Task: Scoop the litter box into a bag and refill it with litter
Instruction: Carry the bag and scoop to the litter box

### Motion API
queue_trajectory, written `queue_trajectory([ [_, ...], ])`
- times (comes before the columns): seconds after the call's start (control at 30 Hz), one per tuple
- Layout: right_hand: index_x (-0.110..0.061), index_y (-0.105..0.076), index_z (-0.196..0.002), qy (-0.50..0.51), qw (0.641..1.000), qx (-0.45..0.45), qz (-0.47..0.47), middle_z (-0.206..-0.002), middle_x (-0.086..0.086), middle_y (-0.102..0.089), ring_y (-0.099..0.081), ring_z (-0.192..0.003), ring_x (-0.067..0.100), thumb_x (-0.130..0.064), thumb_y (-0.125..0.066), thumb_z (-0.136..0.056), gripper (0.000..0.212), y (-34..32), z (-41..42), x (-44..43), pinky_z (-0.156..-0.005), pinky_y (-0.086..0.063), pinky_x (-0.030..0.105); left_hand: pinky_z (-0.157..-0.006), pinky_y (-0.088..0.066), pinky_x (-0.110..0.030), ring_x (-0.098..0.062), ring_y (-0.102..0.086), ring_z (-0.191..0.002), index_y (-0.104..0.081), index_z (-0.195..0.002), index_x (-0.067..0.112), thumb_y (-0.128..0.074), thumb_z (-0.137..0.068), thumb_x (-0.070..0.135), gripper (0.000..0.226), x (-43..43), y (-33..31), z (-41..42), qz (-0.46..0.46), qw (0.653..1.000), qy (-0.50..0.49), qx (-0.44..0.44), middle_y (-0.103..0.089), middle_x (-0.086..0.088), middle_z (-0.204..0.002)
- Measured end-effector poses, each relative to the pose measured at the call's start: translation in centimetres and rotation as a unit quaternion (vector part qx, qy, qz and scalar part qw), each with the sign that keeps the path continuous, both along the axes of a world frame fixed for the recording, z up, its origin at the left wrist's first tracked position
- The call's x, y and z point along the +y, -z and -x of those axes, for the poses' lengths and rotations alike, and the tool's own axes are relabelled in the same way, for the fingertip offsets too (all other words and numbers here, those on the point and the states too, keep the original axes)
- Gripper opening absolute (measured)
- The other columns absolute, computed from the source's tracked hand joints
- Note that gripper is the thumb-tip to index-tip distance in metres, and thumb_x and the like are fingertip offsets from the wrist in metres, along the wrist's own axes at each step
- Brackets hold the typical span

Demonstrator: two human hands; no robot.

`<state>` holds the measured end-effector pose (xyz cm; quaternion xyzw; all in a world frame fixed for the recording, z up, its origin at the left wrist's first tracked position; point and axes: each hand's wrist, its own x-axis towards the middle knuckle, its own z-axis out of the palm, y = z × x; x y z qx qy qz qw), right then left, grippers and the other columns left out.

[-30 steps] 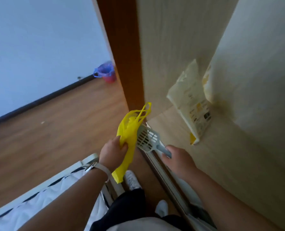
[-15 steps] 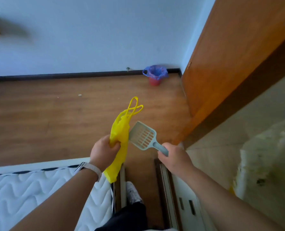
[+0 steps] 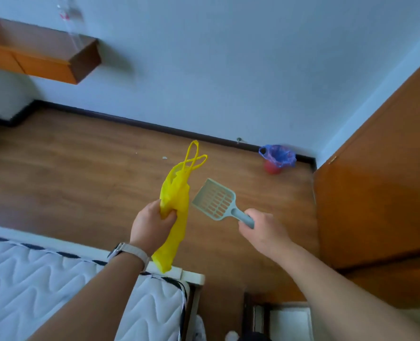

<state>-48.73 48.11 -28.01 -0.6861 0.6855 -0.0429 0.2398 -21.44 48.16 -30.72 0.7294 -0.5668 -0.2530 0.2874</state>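
Presently: left hand [image 3: 152, 223] clenched round middle of yellow bag [image 3: 177, 193], handles pointing away; right hand [image 3: 263, 232] gripping scoop [image 3: 215, 200] handle, blade angled forward-left, just beside bag. No litter box in view; direction, nearer hand undeterminable.

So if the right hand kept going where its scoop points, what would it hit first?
Probably the yellow bag in the left hand: the scoop in the right hand aims toward its looped handles. Depth is unclear, so it might miss.
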Motion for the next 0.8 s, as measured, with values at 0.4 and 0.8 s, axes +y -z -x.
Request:
queue_trajectory([
  [0.4,-0.019,-0.054,-0.076,-0.169,0.983,-0.071,0.020,-0.062,0.000,-0.056,-0.049,-0.053,0.018,-0.034,-0.055,-0.090,0.020,-0.3,-7.3,-13.5,-0.049,-0.037,0.036,-0.053,-0.040,-0.037,-0.024,-0.049,-0.058,-0.049,-0.071,0.011,-0.061,-0.081,0.024,0.020,-3.8,-1.1,-5.8,0.021,0.985,-0.167,-0.020,-0.051,-0.006,-0.063],
  [0.8,-0.022,-0.050,-0.073,-0.263,0.956,-0.122,-0.048,-0.058,-0.004,-0.048,-0.037,-0.047,0.010,-0.040,-0.052,-0.095,0.029,3.3,-7.5,-38.2,-0.047,-0.033,0.031,-0.052,-0.037,-0.036,-0.023,-0.047,-0.058,-0.044,-0.069,0.017,-0.064,-0.078,0.022,0.023,-20.3,-1.3,-4.1,-0.025,0.956,-0.288,-0.057,-0.048,-0.002,-0.062],
])
